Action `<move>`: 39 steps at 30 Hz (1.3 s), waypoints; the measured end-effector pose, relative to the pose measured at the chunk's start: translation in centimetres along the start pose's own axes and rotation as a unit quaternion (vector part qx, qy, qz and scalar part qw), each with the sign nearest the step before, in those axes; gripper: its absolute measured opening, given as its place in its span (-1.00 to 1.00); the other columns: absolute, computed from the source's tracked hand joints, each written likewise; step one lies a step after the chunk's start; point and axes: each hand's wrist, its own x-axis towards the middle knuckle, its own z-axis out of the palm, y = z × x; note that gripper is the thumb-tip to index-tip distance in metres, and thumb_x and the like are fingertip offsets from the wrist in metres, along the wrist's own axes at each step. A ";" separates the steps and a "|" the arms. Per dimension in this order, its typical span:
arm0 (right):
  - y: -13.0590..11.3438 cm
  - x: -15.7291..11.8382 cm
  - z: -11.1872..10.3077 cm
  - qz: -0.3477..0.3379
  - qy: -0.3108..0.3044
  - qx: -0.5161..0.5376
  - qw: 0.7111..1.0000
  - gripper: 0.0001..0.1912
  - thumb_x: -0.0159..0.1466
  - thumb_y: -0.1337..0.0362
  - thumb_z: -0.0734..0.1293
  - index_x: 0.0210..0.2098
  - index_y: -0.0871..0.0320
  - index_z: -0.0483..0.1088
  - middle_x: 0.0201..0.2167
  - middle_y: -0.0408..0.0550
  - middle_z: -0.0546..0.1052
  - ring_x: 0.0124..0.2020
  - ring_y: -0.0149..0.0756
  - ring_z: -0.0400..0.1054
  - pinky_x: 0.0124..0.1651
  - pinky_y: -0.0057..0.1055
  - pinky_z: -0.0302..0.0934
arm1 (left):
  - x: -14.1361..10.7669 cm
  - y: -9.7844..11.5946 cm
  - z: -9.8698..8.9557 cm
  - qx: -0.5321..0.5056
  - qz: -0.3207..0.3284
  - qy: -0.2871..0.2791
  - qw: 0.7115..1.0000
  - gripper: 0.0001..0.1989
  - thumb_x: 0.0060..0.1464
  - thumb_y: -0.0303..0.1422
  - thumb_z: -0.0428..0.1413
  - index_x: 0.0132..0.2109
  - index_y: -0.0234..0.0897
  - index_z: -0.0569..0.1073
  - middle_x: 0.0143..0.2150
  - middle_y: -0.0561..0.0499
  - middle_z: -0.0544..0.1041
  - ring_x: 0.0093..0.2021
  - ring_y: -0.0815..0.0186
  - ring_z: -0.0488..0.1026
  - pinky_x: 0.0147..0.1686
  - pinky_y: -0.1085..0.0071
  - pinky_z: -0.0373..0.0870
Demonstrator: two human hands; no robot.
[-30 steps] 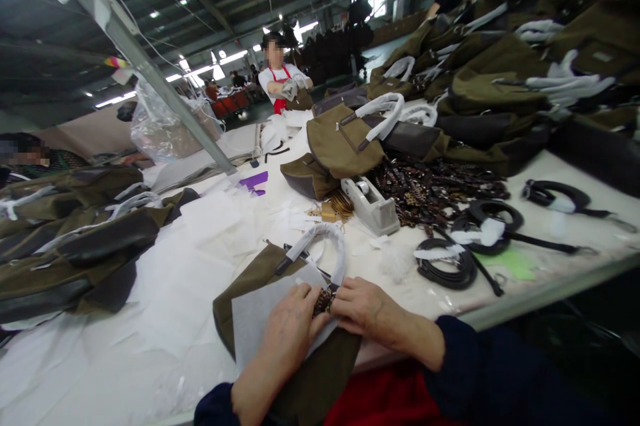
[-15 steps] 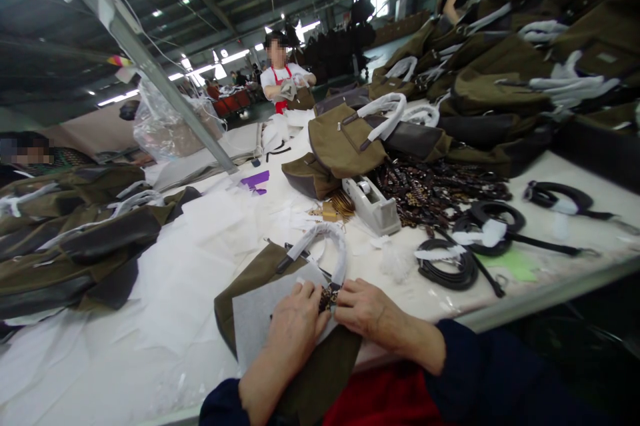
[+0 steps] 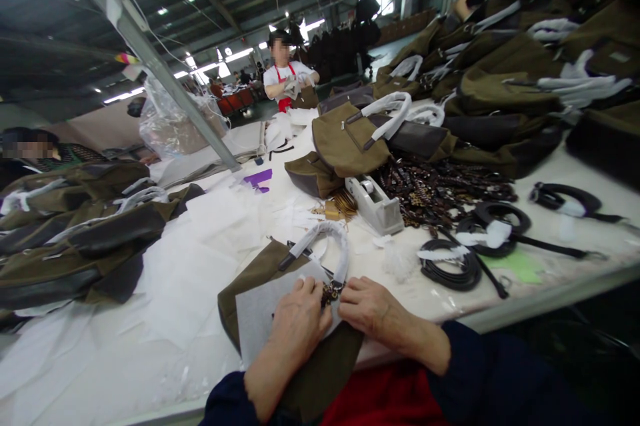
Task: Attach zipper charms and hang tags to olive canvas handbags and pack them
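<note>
An olive bag [image 3: 320, 373] with a wrapped white handle [image 3: 320, 233] lies at the table's front edge. A sheet of white paper [image 3: 253, 319] rests on it. My left hand [image 3: 300, 313], fingers curled, is closed on a dark beaded chain [image 3: 330, 294] over the paper. On the chain's right side, near the handle's lower end, my right hand [image 3: 367, 306] has its fingers pinched together at a small metal piece. The fingertips hide most of what they grip.
A tape dispenser [image 3: 375, 206] stands beyond my hands, beside a heap of dark chains [image 3: 440, 189]. Coiled black straps [image 3: 450, 265] lie right. White paper sheets [image 3: 185, 279] spread left. Olive bags pile up on both sides. A person in a red apron [image 3: 285, 83] stands across the table.
The whole view has shifted slightly. My hands stay at the same spot on the bag, with only small finger movement around the chain.
</note>
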 end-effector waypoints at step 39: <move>1.5 3.0 3.2 0.169 -0.044 0.297 0.939 -0.78 0.39 0.17 0.17 -0.36 0.11 0.28 -0.40 -0.11 0.41 -0.34 -0.28 0.34 -0.25 -0.39 0.19 | -2.7 -3.5 1.4 -0.131 -0.003 0.041 0.991 -0.75 0.32 -0.25 -0.03 -0.09 -0.08 0.54 -0.17 0.00 0.45 -0.13 0.26 0.36 -0.10 0.37 0.31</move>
